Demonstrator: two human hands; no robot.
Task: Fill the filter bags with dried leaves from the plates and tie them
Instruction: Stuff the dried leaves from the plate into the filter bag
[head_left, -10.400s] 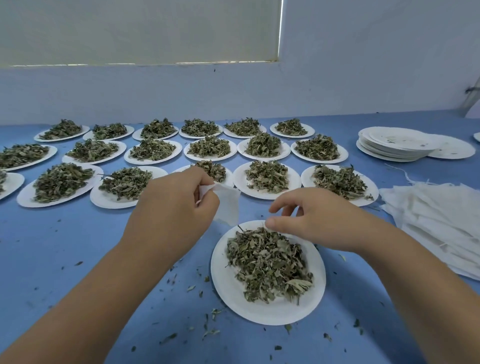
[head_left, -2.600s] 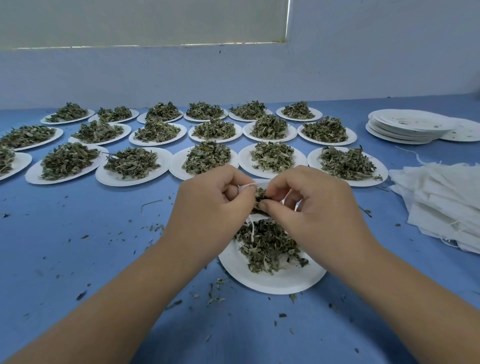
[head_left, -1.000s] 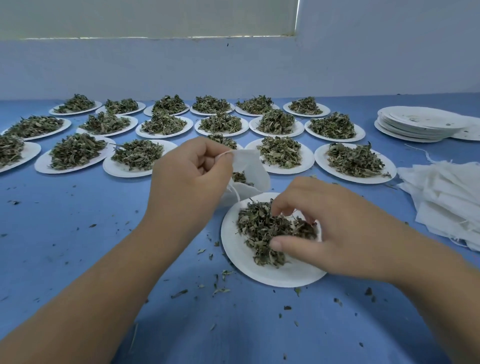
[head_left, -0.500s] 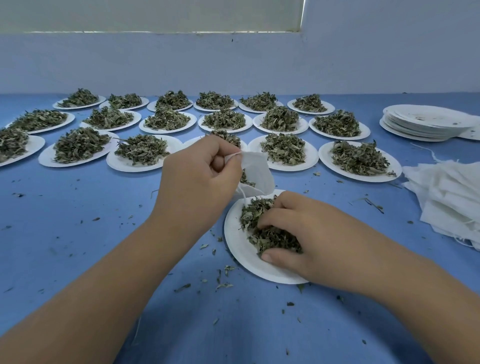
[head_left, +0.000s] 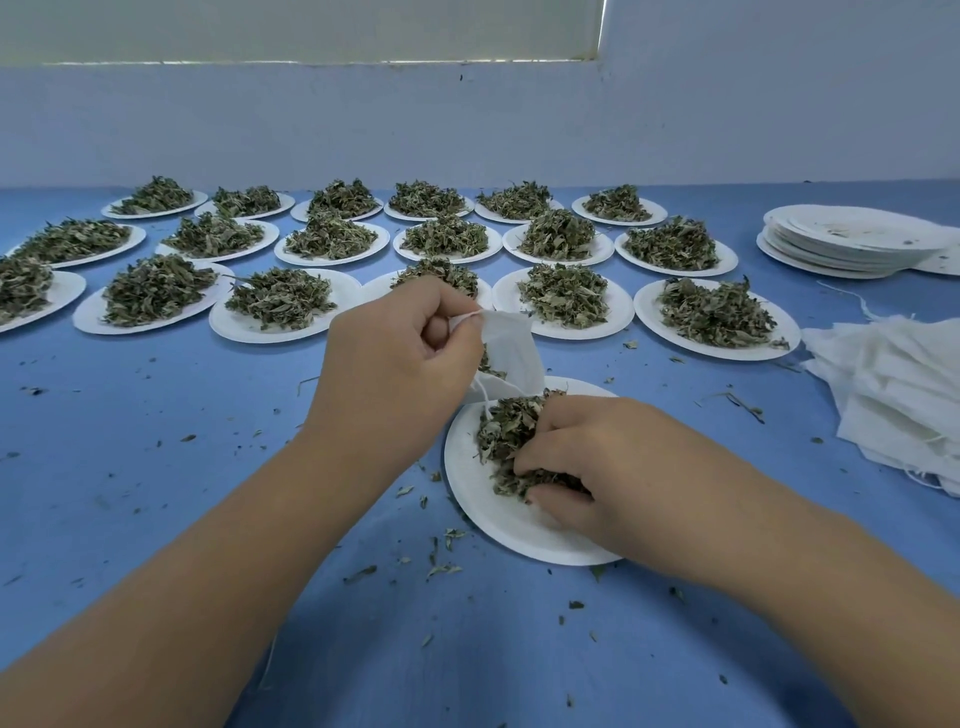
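Head: hands (head_left: 587, 462) at plate (head_left: 483, 514) edge

A plain blue table covering (head_left: 130, 441) is seen, speckled with dark green leaf crumbs (head_left: 441, 564). White paper plates (head_left: 291, 332) at 12 o'clock are heaped with dull grey-green dried leaves (head_left: 563, 296). The near plate (head_left: 483, 509) is white, with the same mottled green on it. A white filter bag (head_left: 511, 353) is shown, with white spare bags (head_left: 893, 384) at 3 o'clock and white empty plates (head_left: 841, 239) at 2 o'clock. The wall (head_left: 467, 124) is pale grey-blue.
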